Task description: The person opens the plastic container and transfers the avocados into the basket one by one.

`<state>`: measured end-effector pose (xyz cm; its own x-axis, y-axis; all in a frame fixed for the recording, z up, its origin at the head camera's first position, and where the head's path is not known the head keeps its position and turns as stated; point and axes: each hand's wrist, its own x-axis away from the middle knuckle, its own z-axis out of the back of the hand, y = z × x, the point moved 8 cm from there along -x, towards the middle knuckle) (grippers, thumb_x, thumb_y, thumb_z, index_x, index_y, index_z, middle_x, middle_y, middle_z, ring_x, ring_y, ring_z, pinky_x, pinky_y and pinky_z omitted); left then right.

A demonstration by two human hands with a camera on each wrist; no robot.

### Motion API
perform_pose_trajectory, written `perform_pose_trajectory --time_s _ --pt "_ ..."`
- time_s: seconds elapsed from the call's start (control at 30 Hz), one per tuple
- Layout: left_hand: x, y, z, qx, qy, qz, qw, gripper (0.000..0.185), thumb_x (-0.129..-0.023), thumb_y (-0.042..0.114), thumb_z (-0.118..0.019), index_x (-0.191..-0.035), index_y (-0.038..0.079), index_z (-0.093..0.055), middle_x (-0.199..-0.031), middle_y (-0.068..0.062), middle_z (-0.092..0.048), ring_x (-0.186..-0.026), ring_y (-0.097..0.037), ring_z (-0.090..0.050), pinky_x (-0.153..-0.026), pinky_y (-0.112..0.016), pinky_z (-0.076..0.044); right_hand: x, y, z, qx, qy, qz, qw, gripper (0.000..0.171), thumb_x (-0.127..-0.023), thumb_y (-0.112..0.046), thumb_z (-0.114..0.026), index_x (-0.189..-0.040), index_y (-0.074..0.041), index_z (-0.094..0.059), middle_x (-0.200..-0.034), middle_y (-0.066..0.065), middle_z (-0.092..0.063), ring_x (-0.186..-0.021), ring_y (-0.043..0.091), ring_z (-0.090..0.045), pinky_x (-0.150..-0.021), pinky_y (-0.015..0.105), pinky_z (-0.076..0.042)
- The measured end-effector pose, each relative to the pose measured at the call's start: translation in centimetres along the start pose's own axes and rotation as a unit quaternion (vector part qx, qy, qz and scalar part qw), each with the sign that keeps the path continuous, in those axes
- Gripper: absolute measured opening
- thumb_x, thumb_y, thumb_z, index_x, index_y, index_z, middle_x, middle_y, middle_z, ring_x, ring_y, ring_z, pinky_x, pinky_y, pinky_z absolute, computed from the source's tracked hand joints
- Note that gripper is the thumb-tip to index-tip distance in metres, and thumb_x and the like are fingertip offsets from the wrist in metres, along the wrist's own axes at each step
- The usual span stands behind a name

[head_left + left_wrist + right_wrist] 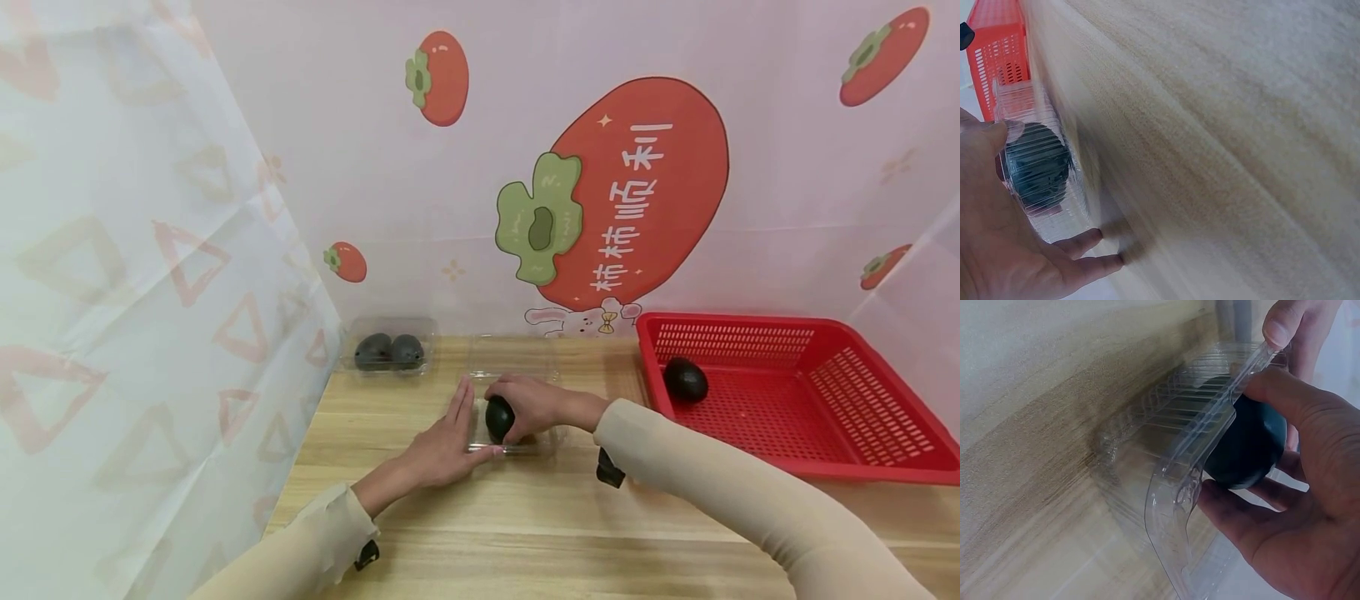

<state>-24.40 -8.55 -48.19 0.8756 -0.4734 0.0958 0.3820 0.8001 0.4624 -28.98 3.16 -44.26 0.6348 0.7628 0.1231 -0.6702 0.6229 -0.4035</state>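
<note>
A dark avocado [499,419] sits in the left part of a clear plastic clamshell box [534,447], whose lid stands raised behind it. My right hand [532,406] grips this avocado from the right, thumb and fingers curled round it, as the right wrist view also shows. On the box's left side rests my left hand [448,442], its fingers straight along the wall and its thumb at the front rim. Through the ribbed plastic wall, the avocado [1038,165] shows in the left wrist view.
A red plastic basket [750,468] stands at the right with another avocado [686,380] in it. At the back left, a second clear box [390,327] holds two avocados [407,352]. Patterned sheets hang behind and to the left of the wooden table [480,533].
</note>
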Motion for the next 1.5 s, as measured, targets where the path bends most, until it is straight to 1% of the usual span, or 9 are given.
perform_pose_trajectory --time_s 0.23,0.37,0.5,0.67,0.73,0.87,0.93,1.2,1.5 --pt "0.0 -0.1 -0.1 -0.002 0.002 -0.001 1.0 0.113 -0.101 0.066 -0.059 -0.169 0.002 0.004 -0.178 -0.015 0.011 -0.141 -0.042 -0.052 -0.081 -0.049 -0.06 -0.4 0.5 -0.2 -0.016 -0.021 -0.013 1.0 0.071 -0.079 -0.021 -0.096 -0.137 0.0 -0.061 -0.131 0.015 -0.063 -0.117 0.029 -0.063 -0.101 0.047 -0.057" --pt "-0.1 0.0 0.0 0.0 0.002 -0.002 1.0 0.112 -0.102 0.066 -0.058 -0.169 0.001 0.004 -0.178 -0.015 0.01 -0.143 -0.042 -0.05 -0.086 -0.051 -0.06 -0.4 0.5 -0.2 -0.026 -0.034 -0.015 0.999 0.07 -0.079 -0.019 -0.096 -0.137 0.0 -0.061 -0.131 0.015 -0.063 -0.116 0.028 -0.062 -0.101 0.046 -0.056" --pt "-0.1 -0.1 0.0 0.001 0.003 -0.002 1.0 0.112 -0.102 0.067 -0.057 -0.169 0.002 0.004 -0.178 -0.015 0.01 -0.143 -0.042 -0.05 -0.089 -0.052 -0.059 -0.5 0.4 -0.2 -0.016 -0.038 -0.007 0.999 0.074 -0.078 -0.02 -0.097 -0.139 0.0 -0.061 -0.135 0.015 -0.062 -0.12 0.028 -0.061 -0.105 0.045 -0.054" --pt "-0.1 -0.3 -0.1 0.002 0.005 -0.002 1.0 0.113 -0.101 0.068 -0.057 -0.169 0.003 0.005 -0.178 -0.014 0.01 -0.139 -0.043 -0.054 -0.086 -0.052 -0.06 -0.3 0.4 -0.3 -0.011 -0.039 -0.007 0.999 0.078 -0.077 -0.02 -0.098 -0.142 0.0 -0.061 -0.142 0.016 -0.06 -0.123 0.029 -0.061 -0.107 0.046 -0.053" --pt "-0.1 -0.3 -0.1 0.003 0.006 -0.002 1.0 0.113 -0.101 0.068 -0.057 -0.169 0.003 0.005 -0.178 -0.014 0.01 -0.137 -0.043 -0.056 -0.086 -0.052 -0.06 -0.2 0.4 -0.4 -0.003 -0.039 -0.003 0.999 0.078 -0.076 -0.02 -0.099 -0.142 -0.001 -0.062 -0.141 0.015 -0.06 -0.123 0.029 -0.061 -0.107 0.046 -0.053" --pt "-0.1 -0.3 -0.2 0.005 0.007 -0.003 1.0 0.113 -0.101 0.068 -0.057 -0.169 0.003 0.005 -0.178 -0.014 0.01 -0.136 -0.045 -0.057 -0.088 -0.053 -0.059 -0.1 0.3 -0.9 0.03 -0.032 0.025 0.999 0.078 -0.074 -0.02 -0.1 -0.14 -0.002 -0.063 -0.137 0.013 -0.062 -0.122 0.028 -0.061 -0.107 0.045 -0.053" --pt "-0.1 -0.2 -0.2 0.004 0.006 -0.002 1.0 0.112 -0.101 0.068 -0.057 -0.17 0.004 0.005 -0.178 -0.013 0.01 -0.136 -0.045 -0.056 -0.089 -0.053 -0.059 -0.1 0.4 -1.0 0.039 -0.026 0.039 0.998 0.077 -0.073 -0.02 -0.101 -0.138 -0.002 -0.064 -0.134 0.013 -0.063 -0.121 0.028 -0.062 -0.106 0.044 -0.054" --pt "-0.2 -0.2 -0.1 0.002 0.008 -0.001 1.0 0.112 -0.101 0.068 -0.057 -0.17 0.004 0.004 -0.178 -0.013 0.009 -0.134 -0.045 -0.057 -0.087 -0.054 -0.059 0.1 0.6 -1.0 0.024 -0.012 0.05 0.998 0.078 -0.072 -0.023 -0.102 -0.138 -0.003 -0.064 -0.135 0.011 -0.064 -0.121 0.026 -0.063 -0.106 0.044 -0.054" --pt "-0.2 -0.3 -0.3 0.001 0.005 -0.001 1.0 0.113 -0.101 0.07 -0.055 -0.17 0.004 0.005 -0.178 -0.013 0.01 -0.136 -0.045 -0.056 -0.087 -0.054 -0.059 0.2 1.1 -0.8 0.01 0.026 0.069 0.997 0.076 -0.073 -0.027 -0.101 -0.135 -0.003 -0.064 -0.13 0.007 -0.065 -0.116 0.022 -0.064 -0.103 0.042 -0.056"
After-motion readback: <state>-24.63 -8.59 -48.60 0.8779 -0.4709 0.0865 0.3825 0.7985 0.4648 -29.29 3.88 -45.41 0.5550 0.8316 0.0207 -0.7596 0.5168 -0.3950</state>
